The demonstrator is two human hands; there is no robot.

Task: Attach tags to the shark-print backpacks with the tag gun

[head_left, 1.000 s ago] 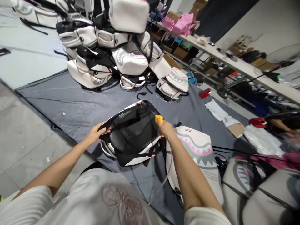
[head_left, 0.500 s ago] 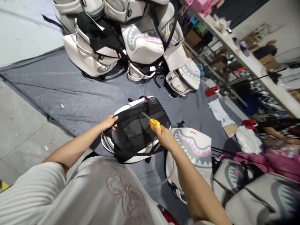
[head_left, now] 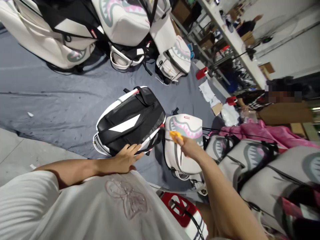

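A black backpack with white edging (head_left: 130,115) lies on the grey sheet in front of me. A white slanted patch (head_left: 125,124) shows across its black upper face. My left hand (head_left: 127,158) rests on the near edge of this backpack, with its fingers stretched out and apart. To the right, my right hand (head_left: 188,146) is wrapped round a yellow air blow gun (head_left: 176,136), held above a white backpack with a shark-mouth print (head_left: 185,155). The gun's nozzle is too blurred to make out.
White and black backpacks (head_left: 122,23) are piled at the far side. More shark-print backpacks (head_left: 250,156) stand at the right, beside pink bags (head_left: 265,131). A red can (head_left: 202,73) and white papers (head_left: 208,93) lie near a shelf (head_left: 235,43). Another person's hand (head_left: 242,105) shows beyond.
The black backpack's face now shows the white patch where mesh showed before. My left hand has moved from its left side to its near edge. The air blow gun has moved right, away from it.
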